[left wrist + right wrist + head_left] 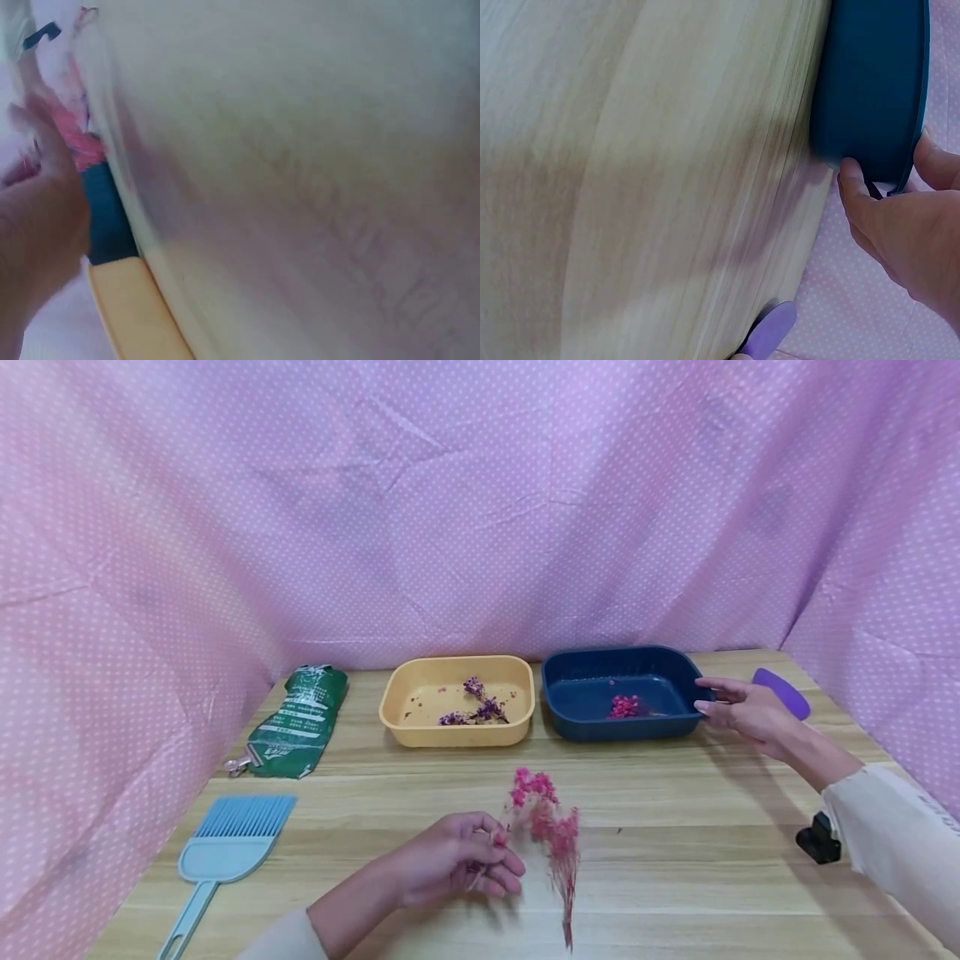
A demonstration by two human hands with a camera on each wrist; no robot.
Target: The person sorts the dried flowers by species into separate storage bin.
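Observation:
In the head view, my left hand (461, 860) pinches a small pink dried flower sprig (498, 837) between thumb and fingers, low over the table. Just right of it a bunch of pink dried flowers (564, 843) lies with its stems toward me. My right hand (750, 714) holds the right end of the dark blue tray (622, 731), thumb and fingers about its edge, as the right wrist view also shows. Pink flower heads (624, 707) lie in that tray. The left wrist view is blurred and catches only part of the left hand (45, 187).
A yellow tray (457, 737) with purple dried flowers (480, 712) stands left of the blue one. Farther left are a clipped green packet (300, 727) and a light blue brush (225, 856). A purple object (782, 693) lies beyond my right hand. Polka-dot cloth (480, 510) hangs behind.

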